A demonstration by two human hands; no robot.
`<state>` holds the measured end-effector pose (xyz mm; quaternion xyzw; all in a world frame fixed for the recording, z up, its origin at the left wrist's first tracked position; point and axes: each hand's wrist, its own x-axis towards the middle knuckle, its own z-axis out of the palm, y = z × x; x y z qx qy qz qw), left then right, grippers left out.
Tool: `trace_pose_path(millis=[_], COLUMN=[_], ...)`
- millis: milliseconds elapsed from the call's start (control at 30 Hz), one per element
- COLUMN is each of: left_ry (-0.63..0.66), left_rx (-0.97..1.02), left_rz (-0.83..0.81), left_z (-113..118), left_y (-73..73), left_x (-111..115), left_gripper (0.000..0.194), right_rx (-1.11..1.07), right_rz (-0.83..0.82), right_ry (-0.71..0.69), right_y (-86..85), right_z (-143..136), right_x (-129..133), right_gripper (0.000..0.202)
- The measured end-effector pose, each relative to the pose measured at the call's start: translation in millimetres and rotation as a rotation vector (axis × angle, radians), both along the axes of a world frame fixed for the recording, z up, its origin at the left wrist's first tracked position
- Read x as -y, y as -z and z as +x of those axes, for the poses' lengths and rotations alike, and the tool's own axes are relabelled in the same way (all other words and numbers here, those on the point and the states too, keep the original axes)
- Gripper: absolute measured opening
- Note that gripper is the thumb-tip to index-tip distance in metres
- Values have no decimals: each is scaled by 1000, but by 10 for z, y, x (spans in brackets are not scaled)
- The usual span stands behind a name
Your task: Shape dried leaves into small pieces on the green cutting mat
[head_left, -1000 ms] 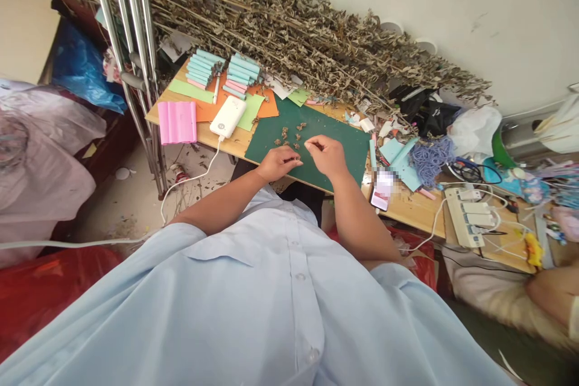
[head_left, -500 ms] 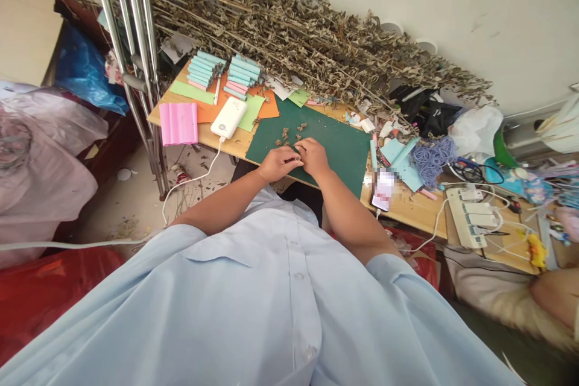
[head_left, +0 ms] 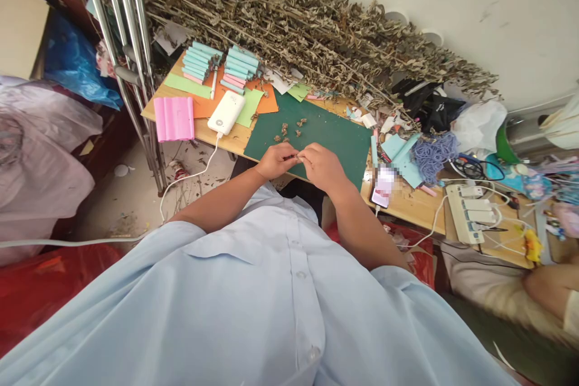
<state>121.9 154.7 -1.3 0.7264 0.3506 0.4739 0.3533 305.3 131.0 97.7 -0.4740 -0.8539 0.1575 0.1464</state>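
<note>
Over the near edge of a green cutting mat [head_left: 335, 132], my left hand [head_left: 275, 160] and my right hand [head_left: 323, 164] meet at their fingertips. Both are closed in a pinch on a small brown bit of dried plant [head_left: 298, 158], mostly covered by the fingers. Just beyond them, several small crumpled clumps of dried leaves [head_left: 284, 129] lie on the mat.
Long dried leafy stalks [head_left: 289, 30] are heaped along the wall. Left on the table are turquoise and pink rolls [head_left: 242, 63], a white power bank [head_left: 226, 113] and pink paper [head_left: 174, 119]. A phone [head_left: 382, 186], purple yarn [head_left: 434, 157] and a power strip [head_left: 465, 214] lie right. Metal crutches [head_left: 120, 42] stand left.
My right hand has shifted slightly right and turned, its thumb and forefinger now showing at the pinch. A brown bit shows between the fingertips. The whole view has shifted slightly.
</note>
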Motion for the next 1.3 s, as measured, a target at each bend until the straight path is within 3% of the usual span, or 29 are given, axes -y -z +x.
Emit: trace_pose_path(millis=[133, 367, 600, 867, 1067, 1300], left_ry=[0, 4, 10, 26, 10, 2], left_rx=[-3, 15, 39, 42, 48, 53], left_rz=[-1, 9, 63, 87, 86, 79], left_z=[1, 5, 9, 7, 16, 17], left_y=[9, 15, 66, 84, 113, 109], left_x=[-10, -19, -26, -42, -46, -40], left_gripper=[58, 59, 52, 49, 49, 49], right_rx=[74, -89, -130, -109, -226, -220], right_rz=[-20, -2, -39, -36, -147, -159], right_ry=[-1, 105, 42, 224, 351, 345], right_y=[-40, 75, 61, 84, 143, 98], right_z=[-84, -107, -53, -173, -144, -132], right_x=[-57, -81, -19, 10, -45, -2], right_gripper=[22, 11, 15, 10, 11, 14])
